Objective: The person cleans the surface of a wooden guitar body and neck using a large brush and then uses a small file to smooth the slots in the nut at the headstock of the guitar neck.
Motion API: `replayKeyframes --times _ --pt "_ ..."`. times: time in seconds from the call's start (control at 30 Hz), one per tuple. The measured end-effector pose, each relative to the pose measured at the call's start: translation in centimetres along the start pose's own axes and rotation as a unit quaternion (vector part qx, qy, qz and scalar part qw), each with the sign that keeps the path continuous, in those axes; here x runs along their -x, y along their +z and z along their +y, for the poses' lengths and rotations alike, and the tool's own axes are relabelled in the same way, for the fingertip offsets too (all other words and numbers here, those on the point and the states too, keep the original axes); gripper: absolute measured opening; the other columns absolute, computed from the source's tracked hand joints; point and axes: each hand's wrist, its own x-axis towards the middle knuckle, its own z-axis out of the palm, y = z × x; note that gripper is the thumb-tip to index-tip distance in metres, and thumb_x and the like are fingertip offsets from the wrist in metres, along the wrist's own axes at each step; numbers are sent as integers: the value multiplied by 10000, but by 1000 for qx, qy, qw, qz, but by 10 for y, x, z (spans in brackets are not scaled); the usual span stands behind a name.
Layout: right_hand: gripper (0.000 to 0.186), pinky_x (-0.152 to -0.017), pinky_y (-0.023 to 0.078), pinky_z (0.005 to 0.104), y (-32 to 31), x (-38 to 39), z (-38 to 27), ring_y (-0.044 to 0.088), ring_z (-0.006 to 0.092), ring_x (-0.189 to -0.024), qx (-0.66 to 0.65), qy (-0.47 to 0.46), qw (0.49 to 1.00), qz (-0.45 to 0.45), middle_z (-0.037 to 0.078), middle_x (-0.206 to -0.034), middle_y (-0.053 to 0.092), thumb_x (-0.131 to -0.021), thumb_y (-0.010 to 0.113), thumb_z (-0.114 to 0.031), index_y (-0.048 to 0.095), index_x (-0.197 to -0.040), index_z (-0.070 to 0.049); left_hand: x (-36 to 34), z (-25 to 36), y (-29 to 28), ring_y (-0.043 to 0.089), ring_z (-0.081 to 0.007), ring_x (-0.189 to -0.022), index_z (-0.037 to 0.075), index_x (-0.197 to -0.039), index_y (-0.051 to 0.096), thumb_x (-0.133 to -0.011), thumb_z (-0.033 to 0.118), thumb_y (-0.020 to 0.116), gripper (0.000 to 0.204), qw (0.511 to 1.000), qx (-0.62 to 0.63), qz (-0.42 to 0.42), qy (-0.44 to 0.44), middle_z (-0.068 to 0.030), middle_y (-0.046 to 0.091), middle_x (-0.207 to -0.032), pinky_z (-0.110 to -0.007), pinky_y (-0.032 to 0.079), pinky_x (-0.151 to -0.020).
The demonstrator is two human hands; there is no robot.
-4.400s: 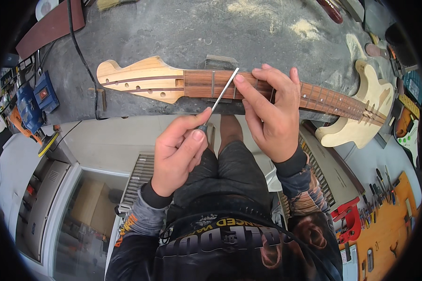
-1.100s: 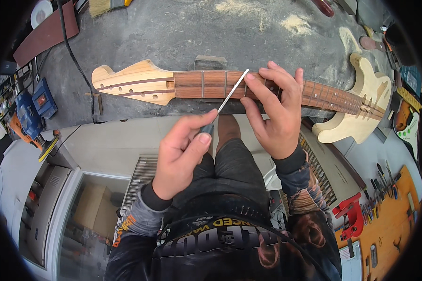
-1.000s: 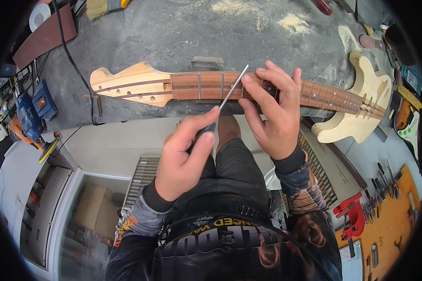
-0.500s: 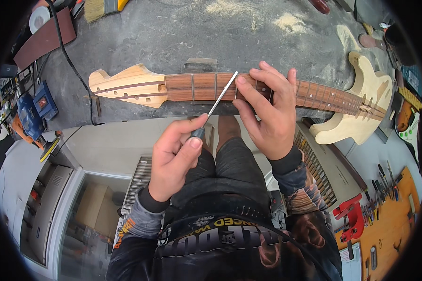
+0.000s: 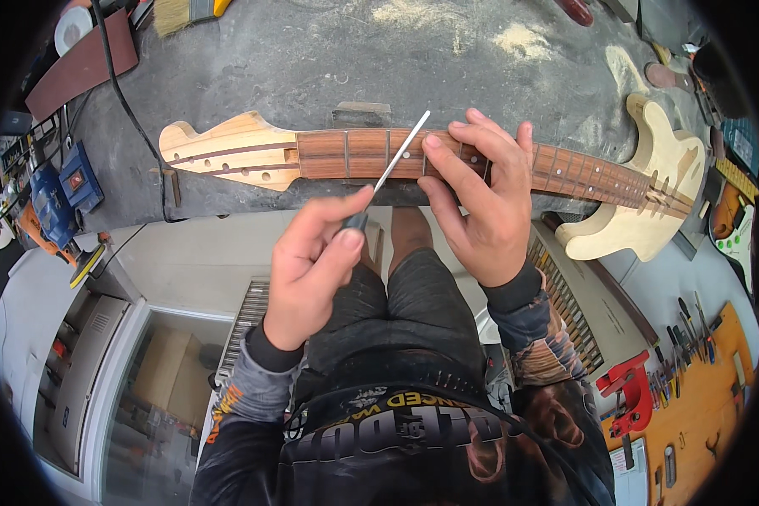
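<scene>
My left hand (image 5: 312,270) is closed around the dark handle (image 5: 355,221) of a tool with a thin steel shaft (image 5: 401,150), which slants up to the right across a rosewood fretboard (image 5: 325,154). My right hand (image 5: 483,198) has its fingers spread, fingertips resting on the fretboard just right of the shaft, thumb at its near edge. The pale wooden headstock (image 5: 228,135) lies to the left, with a row of holes. At the neck's right end lies an unfinished pale guitar body (image 5: 658,126). A small block (image 5: 361,112) sits behind the neck.
The grey bench (image 5: 312,59) has wood dust (image 5: 523,40), a brush (image 5: 170,18), a maroon strip (image 5: 84,72) and a black cable (image 5: 122,101). Blue power tools (image 5: 59,198) sit at left. At lower right are a red clamp (image 5: 628,396) and a tool board (image 5: 691,422).
My left hand and the tool have risen since half a second ago. Over a few seconds the neck has shifted slightly left in view. My right hand stays on the fretboard.
</scene>
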Motion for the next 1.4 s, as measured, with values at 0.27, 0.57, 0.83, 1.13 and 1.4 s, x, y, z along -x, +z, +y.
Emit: replayKeyframes --times 0.27,0.57,0.83,1.13,1.4 --pt "548 -1272 304 656 0 0 0 619 328 -1387 -3 -7 1000 2 55 -1368 649 -818 892 -76 794 -1343 -201 -13 14 14 637 -130 -782 -17 -1475 640 -1081 22 630 395 952 -275 -24 129 -43 715 -984 -331 493 -668" --pt "555 -1276 298 653 0 1 0 615 324 -1392 4 -2 1000 -4 49 -1375 650 -815 892 -72 795 -1345 -206 -4 -3 0 755 -213 -907 7 -1495 637 -1082 29 636 413 988 -128 -4 90 -89 785 -1070 -335 579 -761" --pt "562 -1274 309 644 1 -1 -1 616 321 -1390 1 -9 1000 -1 51 -1375 651 -817 888 -65 787 -1352 -203 -20 6 12 677 -211 -717 44 -1508 645 -1033 -5 655 478 929 -320 7 185 -65 698 -883 -353 526 -630" --pt "582 -1242 353 625 -17 -15 -9 613 338 -1332 16 3 998 -55 92 -1351 646 -808 860 -44 739 -1365 -165 -28 12 7 641 -164 -729 11 -1447 618 -1057 94 661 401 941 -211 73 254 -39 577 -758 -324 510 -666" --pt "515 -975 522 446 -48 -5 -38 634 339 -1132 -103 31 994 -23 175 -1329 608 -922 754 -13 646 -1426 -27 -24 18 51 687 -106 -962 -1 -1396 577 -1088 35 655 320 990 100 -4 103 -109 727 -1168 -257 537 -882"
